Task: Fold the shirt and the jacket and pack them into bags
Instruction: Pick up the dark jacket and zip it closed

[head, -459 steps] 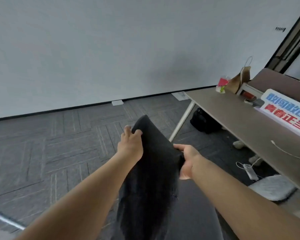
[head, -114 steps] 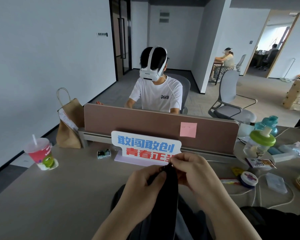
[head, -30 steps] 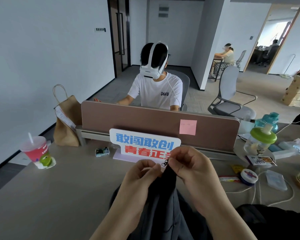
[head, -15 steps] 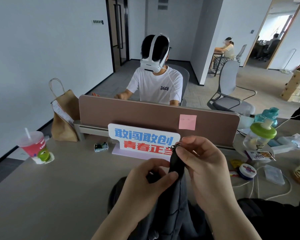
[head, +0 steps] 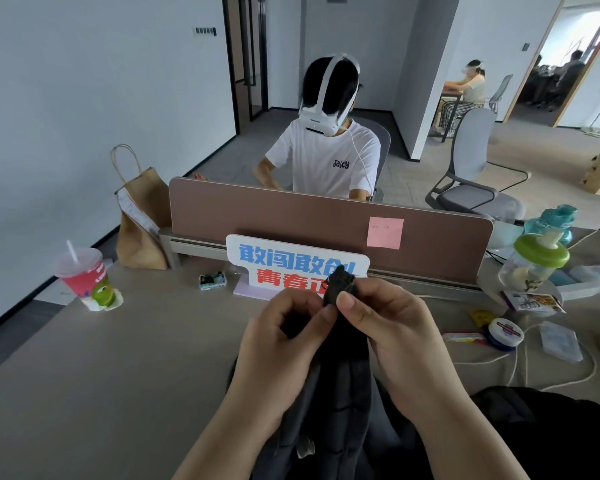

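Left hand (head: 284,337) and right hand (head: 390,323) both pinch the quilted jacket (head: 343,393) by its 12 o'clock end; best square its edges before folding.

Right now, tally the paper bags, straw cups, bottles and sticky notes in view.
Paper bag: 1
Straw cup: 1
Bottles: 2, green-capped bottle, teal bottle
Sticky note: 1
Total: 5

The left hand (head: 278,344) and the right hand (head: 395,327) are bare. Behind them, the left forearm (head: 229,434) and the right forearm (head: 471,438) are bare too, uncovered down to the lower edge of view. The right thumb's nail (head: 347,301) is short and rounded.
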The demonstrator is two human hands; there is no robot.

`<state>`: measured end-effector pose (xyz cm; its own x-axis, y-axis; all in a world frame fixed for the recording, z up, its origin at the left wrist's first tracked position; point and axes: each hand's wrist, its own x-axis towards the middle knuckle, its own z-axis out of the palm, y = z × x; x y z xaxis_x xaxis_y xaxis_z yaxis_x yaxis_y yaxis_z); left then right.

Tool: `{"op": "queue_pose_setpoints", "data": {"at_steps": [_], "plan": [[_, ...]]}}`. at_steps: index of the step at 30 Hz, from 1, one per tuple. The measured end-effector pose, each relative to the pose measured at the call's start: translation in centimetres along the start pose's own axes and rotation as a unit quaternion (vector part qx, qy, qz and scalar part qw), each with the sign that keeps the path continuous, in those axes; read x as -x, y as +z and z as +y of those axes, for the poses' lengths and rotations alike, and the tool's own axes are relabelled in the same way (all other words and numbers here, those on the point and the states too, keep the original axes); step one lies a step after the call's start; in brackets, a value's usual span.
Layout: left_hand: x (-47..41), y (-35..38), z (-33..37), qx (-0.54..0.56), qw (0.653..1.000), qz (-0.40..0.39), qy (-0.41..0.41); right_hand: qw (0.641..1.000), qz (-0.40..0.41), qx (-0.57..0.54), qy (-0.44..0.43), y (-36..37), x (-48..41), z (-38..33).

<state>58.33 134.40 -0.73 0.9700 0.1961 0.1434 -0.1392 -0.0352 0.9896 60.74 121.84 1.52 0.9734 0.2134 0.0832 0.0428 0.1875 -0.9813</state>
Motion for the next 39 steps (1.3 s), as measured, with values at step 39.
{"op": "queue_pose_setpoints", "data": {"at_steps": [39], "plan": [[2.1,-1.0,4.2,0.068,0.996,-0.048,0.043,0.998,-0.038,-0.050,-0.022,0.2,2.8,-4.1]]}}
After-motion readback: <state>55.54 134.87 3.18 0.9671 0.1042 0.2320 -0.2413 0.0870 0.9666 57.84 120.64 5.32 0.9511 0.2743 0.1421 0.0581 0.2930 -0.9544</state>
